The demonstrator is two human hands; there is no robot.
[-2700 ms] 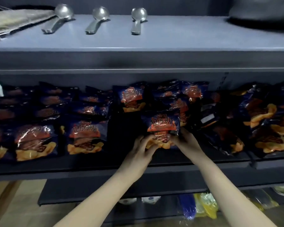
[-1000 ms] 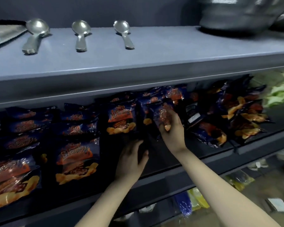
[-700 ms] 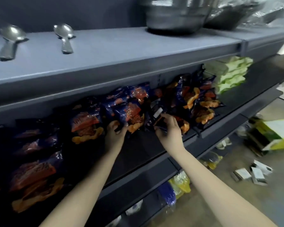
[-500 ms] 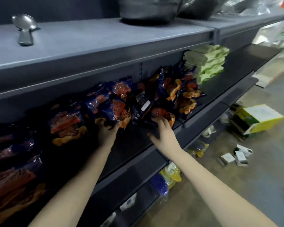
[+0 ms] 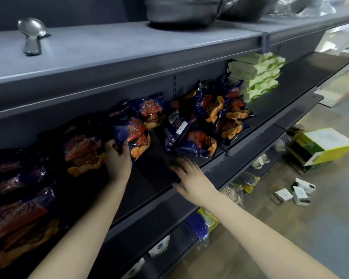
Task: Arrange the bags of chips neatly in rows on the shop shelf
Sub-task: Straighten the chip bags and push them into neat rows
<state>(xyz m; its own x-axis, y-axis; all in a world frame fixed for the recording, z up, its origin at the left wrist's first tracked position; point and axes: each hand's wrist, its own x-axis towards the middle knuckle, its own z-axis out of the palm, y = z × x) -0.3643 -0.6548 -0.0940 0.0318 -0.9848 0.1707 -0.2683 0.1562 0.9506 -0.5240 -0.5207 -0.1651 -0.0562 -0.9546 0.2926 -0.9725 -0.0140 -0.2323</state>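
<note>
left hand (image 5: 118, 161) grips chip bag (image 5: 136, 135) at mid-shelf | right hand (image 5: 191, 178) spread, holding nothing, above dark shelf (image 5: 290, 87) front edge | jumbled bags (image 5: 216, 109) toward right end, green packs (image 5: 256, 77) beside | cartons (image 5: 324, 139) on floor (image 5: 310, 228) | spoon (image 5: 31, 35) on upper shelf (image 5: 129, 49)

Upper left of my view, a metal spoon (image 5: 31, 35) lies on the grey top board (image 5: 129, 49), handle toward me. At top centre sits a dark metal basin (image 5: 181, 11). Right of centre, green packets (image 5: 256, 74) are stacked. At right, a yellow-and-white carton (image 5: 320, 146) lies on the floor, small white boxes (image 5: 294, 193) near it.
</note>
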